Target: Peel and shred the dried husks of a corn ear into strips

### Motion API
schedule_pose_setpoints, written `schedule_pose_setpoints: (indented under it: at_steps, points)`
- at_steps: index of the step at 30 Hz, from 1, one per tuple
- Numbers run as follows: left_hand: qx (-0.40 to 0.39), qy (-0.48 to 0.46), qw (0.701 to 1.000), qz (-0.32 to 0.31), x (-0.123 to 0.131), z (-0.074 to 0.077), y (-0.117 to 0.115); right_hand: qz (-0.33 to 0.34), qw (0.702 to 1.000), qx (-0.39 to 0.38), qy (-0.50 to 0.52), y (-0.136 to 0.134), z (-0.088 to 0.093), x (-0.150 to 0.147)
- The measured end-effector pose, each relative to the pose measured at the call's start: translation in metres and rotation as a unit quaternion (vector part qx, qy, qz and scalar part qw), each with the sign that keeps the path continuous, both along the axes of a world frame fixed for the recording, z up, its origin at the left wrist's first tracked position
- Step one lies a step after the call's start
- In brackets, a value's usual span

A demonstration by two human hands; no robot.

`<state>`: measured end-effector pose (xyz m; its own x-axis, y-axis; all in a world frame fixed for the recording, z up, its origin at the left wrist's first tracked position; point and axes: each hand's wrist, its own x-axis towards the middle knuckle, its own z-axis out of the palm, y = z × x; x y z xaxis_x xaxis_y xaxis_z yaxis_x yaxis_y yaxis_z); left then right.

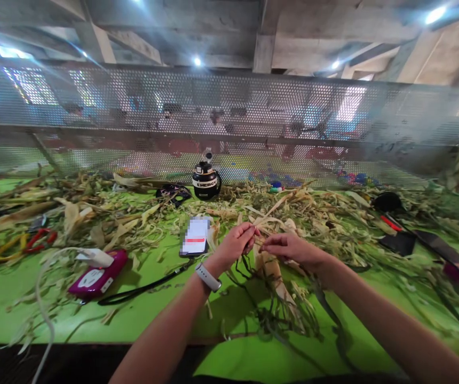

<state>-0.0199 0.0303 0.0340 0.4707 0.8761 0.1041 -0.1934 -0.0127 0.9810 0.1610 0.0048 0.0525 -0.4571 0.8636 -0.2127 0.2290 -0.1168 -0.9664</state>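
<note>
My left hand (233, 246), with a pale watch band (208, 277) on the wrist, is closed in a pinch on thin strips of dried corn husk. Close beside it, my right hand (287, 248) pinches the same husk work from the right. Below and between my hands hangs a bundle of corn husk (275, 277), its pale leaves and dark green strands trailing toward the table's front. The fingertips hide exactly how the strips cross. A phone (195, 237) with a lit screen lies just left of my left hand.
Loose husk strips cover the green table (153, 320). Left are a purple power strip (98, 274) with a white plug and cable, a black strap (145, 288) and red-handled scissors (41, 240). A black bottle (205, 178) stands before a perforated metal screen (237, 96); people sit beyond it.
</note>
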Motion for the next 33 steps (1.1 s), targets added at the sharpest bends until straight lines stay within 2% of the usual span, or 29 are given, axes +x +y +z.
schedule_pose_setpoints:
  at_steps: [5,10,13,16,19,22,24,26,29,31,33]
  points:
    - [-0.001,0.022,0.999,-0.026,-0.001,0.001,0.000,-0.058,0.997,0.049,-0.033,-0.002,0.016,0.025]
    - [0.019,0.091,0.992,-0.084,-0.005,0.006,-0.002,-0.100,0.979,0.147,-0.096,-0.001,0.031,0.035]
    - [0.048,0.120,0.987,-0.100,-0.009,0.008,-0.001,-0.114,0.970,0.170,-0.128,-0.001,0.038,0.042]
    - [0.087,0.158,0.979,-0.093,-0.012,0.010,0.000,-0.119,0.968,0.167,-0.142,-0.005,0.044,0.052]
    - [0.142,0.209,0.965,-0.075,-0.014,0.010,0.001,-0.090,0.968,0.176,-0.154,-0.011,0.051,0.066]
    - [0.184,0.250,0.949,-0.055,-0.016,0.011,0.001,-0.052,0.953,0.231,-0.190,-0.016,0.064,0.081]
    - [0.200,0.273,0.940,-0.036,-0.016,0.013,-0.001,-0.058,0.937,0.275,-0.208,-0.019,0.072,0.090]
    - [0.208,0.295,0.932,-0.027,-0.016,0.016,-0.005,-0.075,0.928,0.303,-0.202,-0.023,0.080,0.095]
    - [0.213,0.328,0.920,-0.039,-0.018,0.026,-0.012,-0.080,0.936,0.304,-0.157,-0.025,0.090,0.095]
    - [0.215,0.341,0.912,-0.073,-0.020,0.035,-0.017,-0.084,0.939,0.312,-0.119,-0.020,0.097,0.091]
    - [0.203,0.328,0.911,-0.144,-0.021,0.047,-0.022,-0.101,0.933,0.337,-0.077,-0.009,0.104,0.084]
